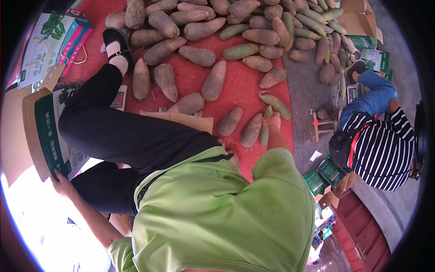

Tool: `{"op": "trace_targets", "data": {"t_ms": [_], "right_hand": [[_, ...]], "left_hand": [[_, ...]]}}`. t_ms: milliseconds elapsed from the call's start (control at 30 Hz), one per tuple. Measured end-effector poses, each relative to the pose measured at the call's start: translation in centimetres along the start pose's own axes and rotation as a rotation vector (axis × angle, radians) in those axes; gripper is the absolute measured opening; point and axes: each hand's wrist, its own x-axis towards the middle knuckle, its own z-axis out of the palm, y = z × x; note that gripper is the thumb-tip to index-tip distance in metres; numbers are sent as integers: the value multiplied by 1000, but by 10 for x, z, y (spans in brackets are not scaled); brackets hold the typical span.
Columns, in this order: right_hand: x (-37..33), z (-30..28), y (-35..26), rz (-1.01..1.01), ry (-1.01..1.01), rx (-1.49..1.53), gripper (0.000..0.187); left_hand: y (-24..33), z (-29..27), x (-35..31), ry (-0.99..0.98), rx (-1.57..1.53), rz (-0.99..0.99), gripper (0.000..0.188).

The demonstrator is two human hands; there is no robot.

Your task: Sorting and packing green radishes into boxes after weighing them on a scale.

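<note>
My right hand (273,121) reaches out past my green sleeve and closes around a slim green gourd (264,134) lying on the red cloth (244,88). Plump brown-green gourds (252,129) lie right beside it, and a curved green one (276,105) lies just beyond. My left hand (60,182) grips the lower edge of an open cardboard carton (45,136) with green printing at my left. My black-trousered leg and black shoe (115,41) stretch across the cloth between the two hands.
A big heap of gourds (235,31) covers the far part of the cloth. A person in a striped top (383,149) crouches at the right beside small green boxes (328,171) and a small wooden stand (322,124). Printed cartons (52,36) lie at the far left.
</note>
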Motion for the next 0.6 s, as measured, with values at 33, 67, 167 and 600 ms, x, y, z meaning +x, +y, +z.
{"op": "trace_targets", "data": {"t_ms": [33,67,167,600], "right_hand": [[-5,-4,-3,-48,48,-34,64],[-2,-1,1,-46,52,-34,64],[-5,0,-3,-236,21,-26,60],[-12,-14,-94,-601,-62,-329,58]], "left_hand": [[0,1,0,-3,-4,0,44],[1,2,0,0,-20,-1,44],[7,1,-3,-14,-55,-20,44],[7,0,-4,-15,22,2,43]]}}
